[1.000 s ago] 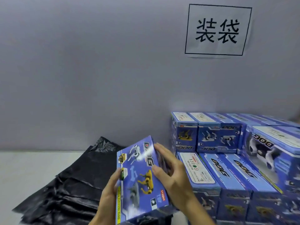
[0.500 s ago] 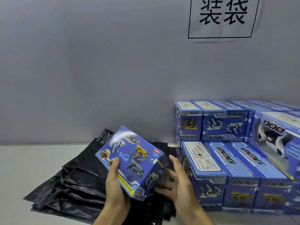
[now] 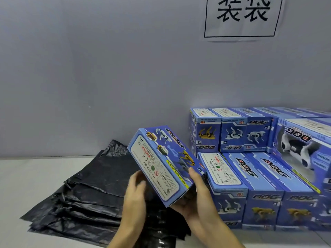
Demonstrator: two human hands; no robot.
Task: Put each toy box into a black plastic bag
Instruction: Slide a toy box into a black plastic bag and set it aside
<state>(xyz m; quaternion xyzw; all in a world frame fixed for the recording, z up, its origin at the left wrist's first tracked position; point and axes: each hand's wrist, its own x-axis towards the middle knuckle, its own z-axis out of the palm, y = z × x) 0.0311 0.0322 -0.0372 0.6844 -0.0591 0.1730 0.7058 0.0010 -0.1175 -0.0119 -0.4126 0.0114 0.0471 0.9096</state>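
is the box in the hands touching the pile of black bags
Apart. The head view shows the held toy box tilted and raised in the right hand, its lower corner above the black bags.

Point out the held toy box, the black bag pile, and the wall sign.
held toy box (image 3: 157,169): head view, white label panel.
black bag pile (image 3: 93,190): head view, top sheet, left of hands.
wall sign (image 3: 243,17): head view, printed characters.

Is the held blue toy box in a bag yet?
Out. The blue cardboard toy box is bare, tilted above the pile of flat black plastic bags, gripped by the right hand; left hand touches it.
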